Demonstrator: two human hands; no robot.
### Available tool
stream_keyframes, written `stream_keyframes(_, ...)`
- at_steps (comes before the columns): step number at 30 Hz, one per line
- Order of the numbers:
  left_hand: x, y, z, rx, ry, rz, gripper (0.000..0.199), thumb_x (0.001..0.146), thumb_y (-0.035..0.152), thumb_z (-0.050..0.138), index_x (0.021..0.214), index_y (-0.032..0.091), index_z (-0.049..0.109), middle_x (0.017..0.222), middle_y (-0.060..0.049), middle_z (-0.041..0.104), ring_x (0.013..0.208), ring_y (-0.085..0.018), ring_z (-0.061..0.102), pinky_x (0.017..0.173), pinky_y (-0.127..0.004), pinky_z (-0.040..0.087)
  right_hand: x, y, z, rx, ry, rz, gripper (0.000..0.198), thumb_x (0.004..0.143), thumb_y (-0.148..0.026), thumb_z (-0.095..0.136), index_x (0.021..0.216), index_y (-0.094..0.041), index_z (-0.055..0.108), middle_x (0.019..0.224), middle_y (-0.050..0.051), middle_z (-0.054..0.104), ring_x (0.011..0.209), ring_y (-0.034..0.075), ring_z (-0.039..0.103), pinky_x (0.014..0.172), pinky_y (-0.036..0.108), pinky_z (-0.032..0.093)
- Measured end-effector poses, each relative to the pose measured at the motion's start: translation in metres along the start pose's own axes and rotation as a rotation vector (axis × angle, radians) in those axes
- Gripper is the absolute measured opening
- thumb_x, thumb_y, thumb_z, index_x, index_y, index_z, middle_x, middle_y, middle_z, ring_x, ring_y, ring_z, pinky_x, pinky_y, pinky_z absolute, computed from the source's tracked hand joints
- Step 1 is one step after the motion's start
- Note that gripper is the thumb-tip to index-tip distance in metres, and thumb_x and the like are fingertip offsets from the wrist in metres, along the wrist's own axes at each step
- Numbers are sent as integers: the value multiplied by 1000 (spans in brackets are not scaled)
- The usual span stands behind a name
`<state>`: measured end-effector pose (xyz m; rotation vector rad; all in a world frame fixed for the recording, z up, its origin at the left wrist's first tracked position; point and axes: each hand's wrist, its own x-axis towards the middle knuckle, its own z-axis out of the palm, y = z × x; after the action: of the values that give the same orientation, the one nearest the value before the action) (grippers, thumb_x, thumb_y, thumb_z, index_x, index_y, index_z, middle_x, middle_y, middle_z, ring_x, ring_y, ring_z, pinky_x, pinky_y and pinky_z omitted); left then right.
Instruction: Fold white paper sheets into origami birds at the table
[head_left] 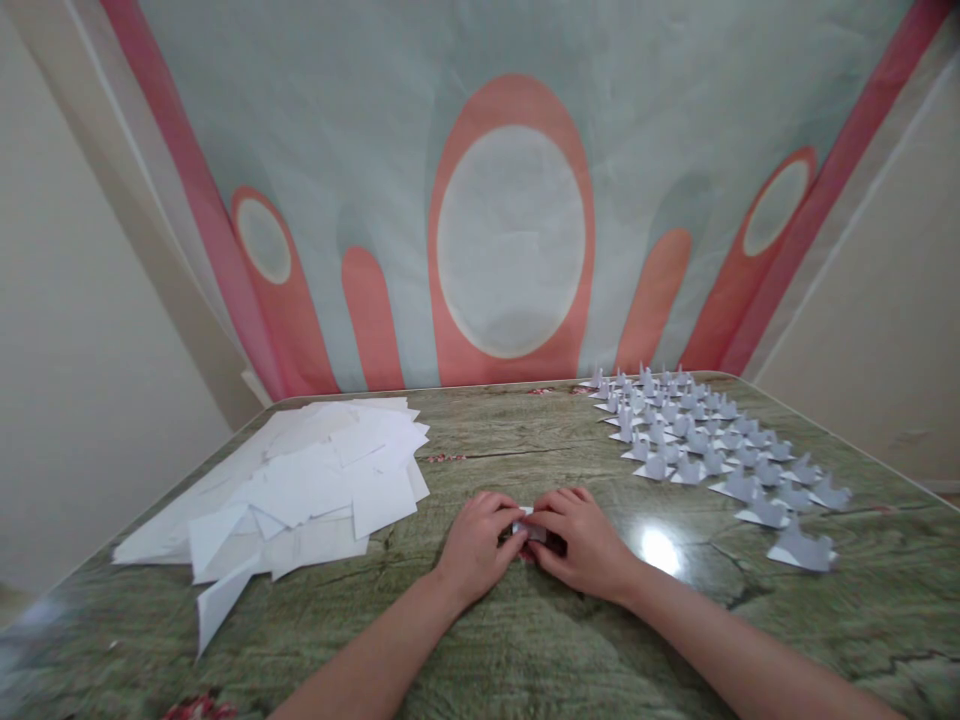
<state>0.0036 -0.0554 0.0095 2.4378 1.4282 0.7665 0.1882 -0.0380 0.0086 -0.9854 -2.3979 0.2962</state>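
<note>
Between my two hands is a small folded piece of white paper (531, 532), mostly hidden by the fingers. My left hand (481, 538) is closed, its thumb and fingertips pinching the paper's left side. From the other side my right hand (579, 540) grips it too, thumb below and fingers curled over the top. Both hands are close together low over the tabletop, at the middle of the view.
A loose, overlapping pile of white paper sheets (300, 480) covers the table's left side. Rows of small folded white paper figures (697, 440) stand at the right. The marble-patterned table (510, 430) ends at a printed backdrop (517, 90).
</note>
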Motion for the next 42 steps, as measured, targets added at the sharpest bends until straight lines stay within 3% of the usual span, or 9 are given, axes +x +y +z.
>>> stream_keyframes(3,0,-2,0,3,-25,-2,22,81,25,59,103,24,62,99,-3,59,94,-21,50,83,-34,40,3,12,-1,143,46,114,30,71,-10,52,96,-24,63,91,1,62,88,18,53,82,33,33)
stream_keyframes(5,0,-3,0,0,-34,2,22,81,25,59,102,23,62,101,-4,59,94,-21,50,83,-34,40,4,20,1,169,98,228,28,70,-11,51,93,-22,63,90,2,63,89,19,53,83,34,33)
stream_keyframes(8,0,-3,0,-5,-34,2,21,81,24,58,102,23,62,101,-4,59,95,-21,50,84,-35,40,5,29,6,186,117,286,24,72,-18,52,93,-22,64,91,3,63,92,20,53,85,36,33)
stream_keyframes(23,1,-4,2,-19,-29,-13,20,82,24,57,101,23,63,100,-4,58,95,-21,50,84,-35,40,5,28,8,129,103,300,17,73,-24,56,86,-25,67,91,2,62,93,20,52,88,37,29)
stream_keyframes(42,3,-4,1,-93,-21,-16,22,79,20,58,100,24,64,98,-4,59,94,-20,51,85,-35,40,4,27,7,103,82,278,21,72,-24,58,91,-25,66,94,2,61,94,21,51,87,38,29)
